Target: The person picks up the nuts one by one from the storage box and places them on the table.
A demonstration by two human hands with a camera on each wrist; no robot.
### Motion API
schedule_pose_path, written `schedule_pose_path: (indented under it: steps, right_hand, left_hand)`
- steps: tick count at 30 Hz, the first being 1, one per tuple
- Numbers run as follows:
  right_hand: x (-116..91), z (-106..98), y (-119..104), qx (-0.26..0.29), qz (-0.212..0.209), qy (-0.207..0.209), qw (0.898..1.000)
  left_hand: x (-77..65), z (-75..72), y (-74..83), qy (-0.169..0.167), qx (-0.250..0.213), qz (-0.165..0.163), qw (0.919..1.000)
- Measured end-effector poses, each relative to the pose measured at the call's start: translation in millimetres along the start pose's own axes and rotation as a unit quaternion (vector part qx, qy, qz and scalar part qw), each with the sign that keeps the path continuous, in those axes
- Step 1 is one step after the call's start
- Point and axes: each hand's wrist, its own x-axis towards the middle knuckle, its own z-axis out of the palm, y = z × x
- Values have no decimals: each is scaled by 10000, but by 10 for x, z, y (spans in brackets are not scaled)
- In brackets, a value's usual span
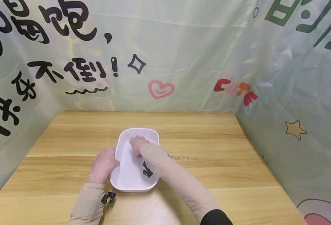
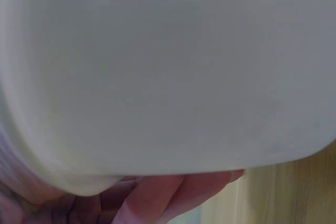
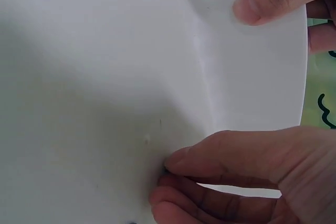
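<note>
A white rectangular tray [image 1: 134, 182] with rounded corners lies before me. My left hand [image 1: 103, 164] grips its left side, thumb over the rim and onto the inner wall, as the right wrist view shows. From the left wrist, the tray's pale surface [image 2: 168, 77] fills most of the view, with fingers [image 2: 157, 198] along its lower edge. Inside the tray, my right hand [image 1: 139, 144] reaches down near the far part of the floor. Its thumb and curled fingers meet at the tips, pinching a small dark thing [image 3: 165, 171] that is mostly hidden; I cannot tell its kind.
On the wooden table [image 1: 210, 131], right of the tray, several tiny ring-like pieces [image 1: 179, 157] lie in a row, partly behind the right forearm. Printed cloth [image 1: 193, 56] walls stand along the back and both sides. A small camera [image 1: 108, 197] sits at the left wrist.
</note>
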Motion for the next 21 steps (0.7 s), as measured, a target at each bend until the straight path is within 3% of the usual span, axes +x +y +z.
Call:
schedule_pose_path:
  steps: [21]
  right_hand:
    - [49, 29, 23, -109, -48, 55, 9999]
  left_hand:
    - [8, -5, 0, -40, 28, -92, 9999]
